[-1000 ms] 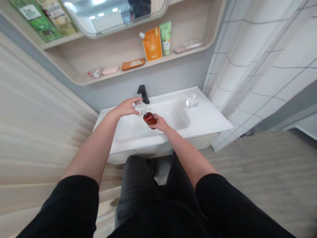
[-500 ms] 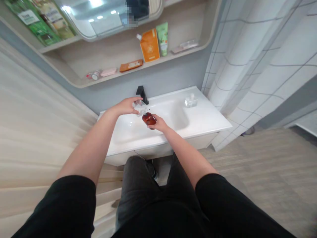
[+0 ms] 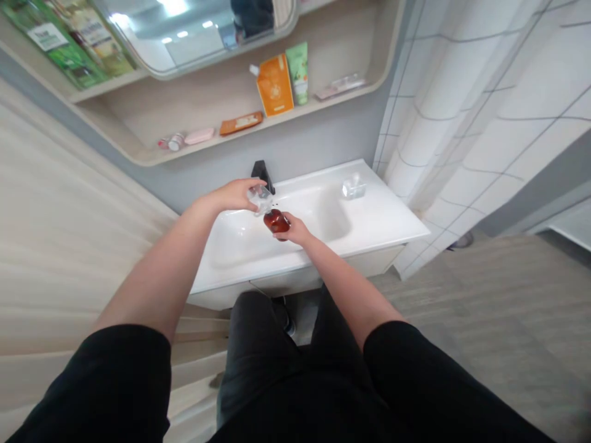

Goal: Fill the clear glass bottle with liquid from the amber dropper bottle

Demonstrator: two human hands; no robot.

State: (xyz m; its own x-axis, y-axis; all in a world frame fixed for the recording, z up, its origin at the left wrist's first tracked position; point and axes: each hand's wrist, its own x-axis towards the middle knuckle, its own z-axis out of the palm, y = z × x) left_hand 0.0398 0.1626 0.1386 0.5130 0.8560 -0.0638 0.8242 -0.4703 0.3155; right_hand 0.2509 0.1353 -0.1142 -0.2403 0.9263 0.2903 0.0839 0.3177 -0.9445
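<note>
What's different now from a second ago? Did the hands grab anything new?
No, nothing was grabbed or let go. Only the view shifted a little, so the shelf sits slightly farther left in the picture. The left hand still holds a clear item, the right hand still holds the red-brown bottle, both above the sink.

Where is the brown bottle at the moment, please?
In the head view, the brown bottle is in the right hand, over the sink, just beside the clear container in the left hand.
</note>
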